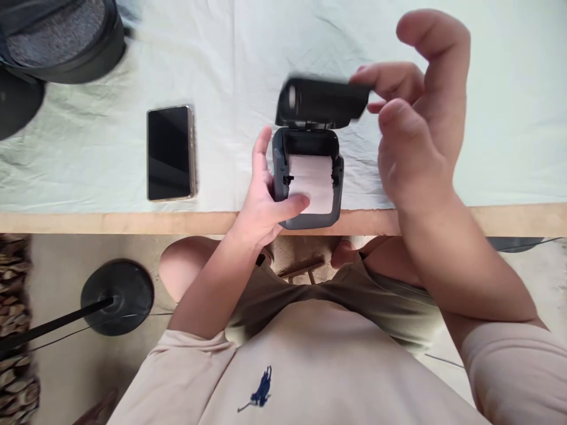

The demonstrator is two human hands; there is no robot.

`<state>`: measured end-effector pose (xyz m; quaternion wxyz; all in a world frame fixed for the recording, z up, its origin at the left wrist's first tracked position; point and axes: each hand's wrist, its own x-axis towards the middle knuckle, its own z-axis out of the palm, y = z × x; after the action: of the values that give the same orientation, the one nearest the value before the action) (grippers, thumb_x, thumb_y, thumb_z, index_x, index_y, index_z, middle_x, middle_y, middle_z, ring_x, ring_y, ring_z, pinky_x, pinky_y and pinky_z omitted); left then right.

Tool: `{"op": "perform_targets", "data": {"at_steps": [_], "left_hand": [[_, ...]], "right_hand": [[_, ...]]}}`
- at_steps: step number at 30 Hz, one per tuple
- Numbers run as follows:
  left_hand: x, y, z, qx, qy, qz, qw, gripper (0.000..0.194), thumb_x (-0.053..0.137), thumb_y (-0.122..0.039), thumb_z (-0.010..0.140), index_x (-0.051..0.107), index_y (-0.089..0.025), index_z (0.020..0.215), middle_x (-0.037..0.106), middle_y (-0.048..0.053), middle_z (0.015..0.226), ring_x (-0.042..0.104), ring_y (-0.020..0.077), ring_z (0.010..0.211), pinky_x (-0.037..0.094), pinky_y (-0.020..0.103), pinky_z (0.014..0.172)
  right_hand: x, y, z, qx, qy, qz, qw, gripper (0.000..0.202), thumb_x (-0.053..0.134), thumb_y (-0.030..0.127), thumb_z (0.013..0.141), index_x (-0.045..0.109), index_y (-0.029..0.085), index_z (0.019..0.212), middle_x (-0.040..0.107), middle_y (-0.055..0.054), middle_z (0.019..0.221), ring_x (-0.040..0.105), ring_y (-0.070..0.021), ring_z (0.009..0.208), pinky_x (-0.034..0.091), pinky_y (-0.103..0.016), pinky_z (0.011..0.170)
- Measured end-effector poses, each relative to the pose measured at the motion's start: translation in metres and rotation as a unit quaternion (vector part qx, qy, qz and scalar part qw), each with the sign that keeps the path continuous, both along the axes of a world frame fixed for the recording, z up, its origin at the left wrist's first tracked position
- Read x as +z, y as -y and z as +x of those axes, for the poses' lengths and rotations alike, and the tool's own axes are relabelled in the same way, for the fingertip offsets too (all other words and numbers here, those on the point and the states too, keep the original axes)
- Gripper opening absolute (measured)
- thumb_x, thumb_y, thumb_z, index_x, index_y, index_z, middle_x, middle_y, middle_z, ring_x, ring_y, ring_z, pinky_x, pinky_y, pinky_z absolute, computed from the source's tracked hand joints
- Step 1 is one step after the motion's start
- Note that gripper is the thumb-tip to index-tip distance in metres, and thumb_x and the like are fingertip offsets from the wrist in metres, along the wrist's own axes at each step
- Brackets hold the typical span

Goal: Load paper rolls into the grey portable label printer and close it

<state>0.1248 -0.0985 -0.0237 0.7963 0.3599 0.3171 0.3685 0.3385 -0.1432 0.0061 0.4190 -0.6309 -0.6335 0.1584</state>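
A small dark grey device (306,221) is near the table's front edge, its black lid (325,100) raised at the back. Inside lies a white paper roll (311,183). My left hand (266,206) grips the device from its left side, the thumb resting over the paper and another finger stretched up along the side. At the right corner of the lid, fingertips of my right hand (420,118) touch it; the lid's right end looks blurred. The thumb of that hand is apart from the lid.
A phone (168,153) with a dark screen lies left of the device on the pale cloth (239,71). Black bag-like items (66,41) stand at the top left. Below the wooden table edge (88,222) are my legs and a round black stand base (117,297).
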Motion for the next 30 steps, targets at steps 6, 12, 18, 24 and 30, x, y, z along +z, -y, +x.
{"op": "perform_targets", "data": {"at_steps": [6, 12, 18, 24, 30], "left_hand": [[0.006, 0.004, 0.000, -0.008, -0.008, -0.013, 1.000, 0.146, 0.105, -0.016, 0.059, 0.022, -0.046, 0.175, 0.081, 0.000, 0.123, 0.075, 0.0373, 0.133, 0.062, 0.042, 0.101], [0.009, 0.002, 0.004, 0.006, 0.084, -0.036, 0.996, 0.046, 0.080, -0.033, 0.088, 0.064, -0.026, 0.131, 0.077, 0.007, 0.140, 0.068, 0.0376, 0.146, 0.064, 0.049, 0.111], [0.008, -0.005, 0.008, 0.022, 0.069, -0.048, 0.996, 0.020, 0.062, -0.033, 0.093, 0.068, -0.025, 0.110, 0.081, 0.006, 0.126, 0.065, 0.0363, 0.150, 0.066, 0.047, 0.110], [0.003, -0.005, 0.010, 0.040, 0.048, -0.050, 0.997, 0.028, 0.065, -0.026, 0.091, 0.070, -0.028, 0.118, 0.082, 0.003, 0.120, 0.065, 0.0340, 0.148, 0.063, 0.047, 0.112], [0.001, -0.007, 0.010, 0.056, 0.032, -0.068, 0.996, 0.037, 0.061, -0.023, 0.087, 0.069, -0.025, 0.123, 0.080, 0.003, 0.107, 0.075, 0.0328, 0.131, 0.064, 0.046, 0.108]], "right_hand": [[-0.001, 0.002, -0.013, 0.041, -0.093, 0.037, 0.994, 0.038, 0.065, 0.038, 0.097, 0.061, 0.027, 0.134, 0.074, -0.008, 0.145, 0.069, -0.0294, 0.143, 0.061, -0.047, 0.106], [-0.014, 0.000, -0.015, 0.131, -0.140, -0.132, 0.973, 0.055, 0.068, 0.044, 0.096, 0.053, 0.032, 0.147, 0.068, -0.006, 0.150, 0.076, -0.0228, 0.112, 0.070, -0.041, 0.093], [-0.020, -0.001, -0.011, 0.136, -0.153, -0.111, 0.973, 0.053, 0.069, 0.040, 0.094, 0.056, 0.028, 0.144, 0.069, -0.008, 0.138, 0.074, -0.0201, 0.098, 0.072, -0.042, 0.087], [-0.009, 0.008, 0.003, 0.152, -0.043, -0.074, 0.985, 0.059, 0.074, 0.041, 0.094, 0.062, 0.030, 0.150, 0.067, -0.009, 0.152, 0.065, -0.0341, 0.145, 0.062, -0.061, 0.120], [-0.004, 0.010, 0.008, 0.125, -0.013, -0.051, 0.991, 0.057, 0.078, 0.043, 0.092, 0.063, 0.034, 0.146, 0.065, -0.009, 0.152, 0.065, -0.0343, 0.144, 0.066, -0.059, 0.113]]}}
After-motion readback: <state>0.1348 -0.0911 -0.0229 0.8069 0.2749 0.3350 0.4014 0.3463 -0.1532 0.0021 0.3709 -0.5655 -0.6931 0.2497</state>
